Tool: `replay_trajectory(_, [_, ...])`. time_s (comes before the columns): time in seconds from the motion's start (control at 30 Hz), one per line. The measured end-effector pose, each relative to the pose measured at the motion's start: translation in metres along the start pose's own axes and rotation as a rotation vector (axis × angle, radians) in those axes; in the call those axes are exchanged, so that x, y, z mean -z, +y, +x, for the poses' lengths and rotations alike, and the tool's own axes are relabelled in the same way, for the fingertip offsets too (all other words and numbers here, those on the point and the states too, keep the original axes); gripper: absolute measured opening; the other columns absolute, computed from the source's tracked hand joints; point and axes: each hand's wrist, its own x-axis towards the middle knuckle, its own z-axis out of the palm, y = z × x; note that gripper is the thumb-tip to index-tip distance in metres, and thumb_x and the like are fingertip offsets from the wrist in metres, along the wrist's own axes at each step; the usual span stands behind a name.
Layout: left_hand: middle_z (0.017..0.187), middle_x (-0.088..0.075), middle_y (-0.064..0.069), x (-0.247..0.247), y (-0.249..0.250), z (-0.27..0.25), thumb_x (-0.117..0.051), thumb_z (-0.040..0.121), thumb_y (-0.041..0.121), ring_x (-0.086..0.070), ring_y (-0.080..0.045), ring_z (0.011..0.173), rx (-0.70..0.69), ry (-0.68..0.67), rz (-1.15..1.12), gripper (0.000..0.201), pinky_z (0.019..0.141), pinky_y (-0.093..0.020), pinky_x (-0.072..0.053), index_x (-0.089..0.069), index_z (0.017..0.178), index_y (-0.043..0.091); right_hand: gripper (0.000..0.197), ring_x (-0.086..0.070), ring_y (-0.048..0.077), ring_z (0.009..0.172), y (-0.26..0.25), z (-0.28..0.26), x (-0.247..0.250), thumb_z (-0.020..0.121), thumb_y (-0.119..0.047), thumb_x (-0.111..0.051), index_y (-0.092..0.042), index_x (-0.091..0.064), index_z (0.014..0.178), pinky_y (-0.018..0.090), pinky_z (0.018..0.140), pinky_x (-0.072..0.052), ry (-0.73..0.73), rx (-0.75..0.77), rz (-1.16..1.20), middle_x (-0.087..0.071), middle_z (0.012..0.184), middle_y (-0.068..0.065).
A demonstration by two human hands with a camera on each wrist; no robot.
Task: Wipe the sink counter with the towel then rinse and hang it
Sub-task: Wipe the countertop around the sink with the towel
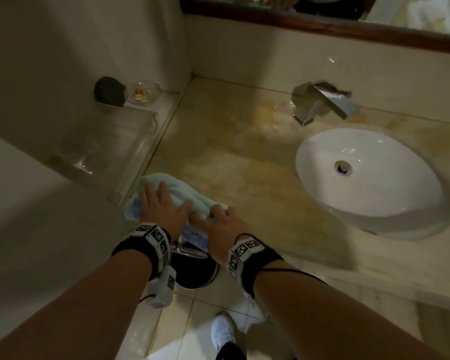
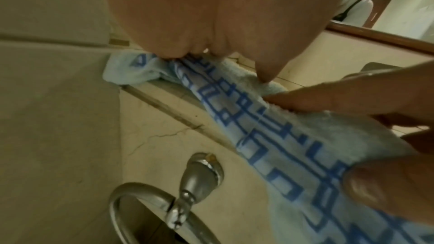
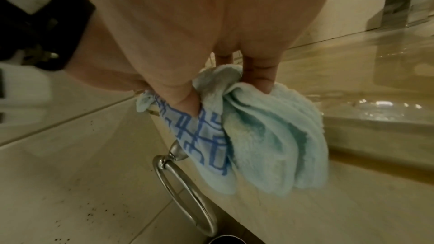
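Note:
A light blue towel [image 1: 177,196] with a blue patterned border lies bunched on the front left corner of the beige sink counter [image 1: 231,152]. Part of the towel [image 3: 270,133] hangs over the front edge. My left hand [image 1: 164,201] lies flat on top of it with straight fingers, pressing it down. My right hand [image 1: 218,222] holds the towel's near end at the edge. In the right wrist view its thumb and fingers [image 3: 260,81] pinch a fold. The left wrist view shows the patterned border [image 2: 281,136] under the right hand's fingers [image 2: 352,90].
A white oval sink [image 1: 374,193] and chrome faucet [image 1: 322,102] sit to the right. A metal towel ring [image 3: 183,188] is fixed below the counter edge, above a dark bin [image 1: 195,271]. A glass shelf [image 1: 109,141] on the left wall carries a dark round object and a glass dish.

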Motion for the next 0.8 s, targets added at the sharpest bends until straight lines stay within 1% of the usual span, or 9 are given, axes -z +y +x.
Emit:
replay_trajectory(0.07, [0.168, 0.005, -0.013, -0.005, 0.009, 0.007, -0.028, 0.097, 0.068, 0.011, -0.031, 0.153, -0.019, -0.056, 0.142, 0.089, 0.124, -0.048, 0.006, -0.001, 0.160, 0.011, 0.074, -0.041, 0.036, 0.106, 0.005, 0.004, -0.005, 0.089, -0.024, -0.056, -0.044, -0.016, 0.148, 0.043, 0.089, -0.047, -0.028, 0.005, -0.023, -0.033, 0.130, 0.007])
replay_trajectory(0.1, [0.168, 0.007, -0.012, -0.011, 0.011, 0.009, -0.023, 0.096, 0.070, 0.013, -0.031, 0.153, -0.043, -0.046, 0.171, 0.091, 0.124, -0.048, 0.006, 0.000, 0.160, 0.011, 0.073, -0.042, 0.036, 0.106, 0.010, 0.005, -0.009, 0.088, -0.025, -0.055, -0.042, -0.018, 0.148, 0.043, 0.090, -0.047, -0.040, -0.001, -0.027, -0.034, 0.129, 0.007])
replay_trajectory(0.17, [0.168, 0.006, -0.010, -0.023, 0.012, 0.008, -0.018, 0.093, 0.073, 0.012, -0.030, 0.154, -0.075, 0.000, 0.204, 0.093, 0.124, -0.048, 0.001, -0.001, 0.160, 0.010, 0.071, -0.044, 0.036, 0.106, 0.019, 0.002, -0.014, 0.085, -0.028, -0.057, -0.044, -0.022, 0.145, 0.045, 0.088, -0.050, -0.051, -0.016, 0.001, -0.033, 0.127, 0.006])
replay_trajectory(0.27, [0.168, 0.005, -0.012, -0.037, 0.024, -0.001, -0.012, 0.093, 0.072, 0.011, -0.031, 0.154, -0.102, 0.012, 0.257, 0.093, 0.124, -0.049, 0.000, 0.001, 0.160, 0.009, 0.069, -0.044, 0.036, 0.103, 0.036, -0.007, -0.022, 0.086, -0.031, -0.060, -0.044, -0.025, 0.144, 0.044, 0.088, -0.049, -0.058, -0.024, -0.003, -0.033, 0.129, 0.006])
replay_trajectory(0.37, [0.167, 0.007, -0.014, -0.046, 0.049, -0.013, -0.012, 0.094, 0.070, 0.012, -0.033, 0.153, -0.123, 0.007, 0.261, 0.092, 0.124, -0.050, 0.003, 0.003, 0.159, 0.007, 0.070, -0.048, 0.035, 0.106, 0.056, -0.021, -0.024, 0.085, -0.040, -0.062, -0.047, -0.025, 0.143, 0.045, 0.087, -0.050, -0.090, -0.048, 0.034, -0.034, 0.125, 0.005])
replay_trajectory(0.5, [0.167, 0.008, -0.016, -0.063, 0.082, -0.032, -0.016, 0.094, 0.069, 0.013, -0.034, 0.153, -0.141, 0.000, 0.253, 0.093, 0.123, -0.050, 0.005, 0.003, 0.159, 0.005, 0.069, -0.042, 0.033, 0.110, 0.094, -0.059, -0.012, 0.091, -0.031, -0.059, -0.047, -0.025, 0.149, 0.042, 0.098, -0.045, -0.111, -0.085, 0.079, -0.031, 0.133, 0.004])
replay_trajectory(0.6, [0.167, 0.010, -0.017, -0.075, 0.111, -0.048, -0.017, 0.095, 0.069, 0.015, -0.035, 0.153, -0.151, 0.005, 0.230, 0.093, 0.123, -0.050, 0.007, 0.005, 0.159, 0.005, 0.065, -0.041, 0.033, 0.114, 0.124, -0.086, -0.005, 0.093, -0.029, -0.057, -0.047, -0.027, 0.149, 0.040, 0.101, -0.043, -0.089, -0.085, 0.095, -0.032, 0.134, 0.003])
replay_trajectory(0.7, [0.166, 0.013, -0.017, -0.087, 0.143, -0.063, -0.018, 0.095, 0.069, 0.017, -0.035, 0.152, -0.146, 0.009, 0.203, 0.093, 0.123, -0.051, 0.008, 0.009, 0.158, 0.006, 0.063, -0.042, 0.032, 0.115, 0.151, -0.106, -0.005, 0.093, -0.036, -0.061, -0.047, -0.032, 0.147, 0.039, 0.102, -0.042, -0.088, -0.087, 0.117, -0.033, 0.130, 0.002])
replay_trajectory(0.8, [0.166, 0.014, -0.017, -0.098, 0.175, -0.076, -0.018, 0.095, 0.069, 0.018, -0.035, 0.152, -0.147, 0.005, 0.194, 0.093, 0.123, -0.051, 0.008, 0.008, 0.158, 0.006, 0.055, -0.046, 0.030, 0.116, 0.181, -0.128, -0.001, 0.094, -0.035, -0.059, -0.046, -0.038, 0.144, 0.039, 0.102, -0.043, -0.051, -0.143, 0.197, -0.038, 0.126, -0.001])
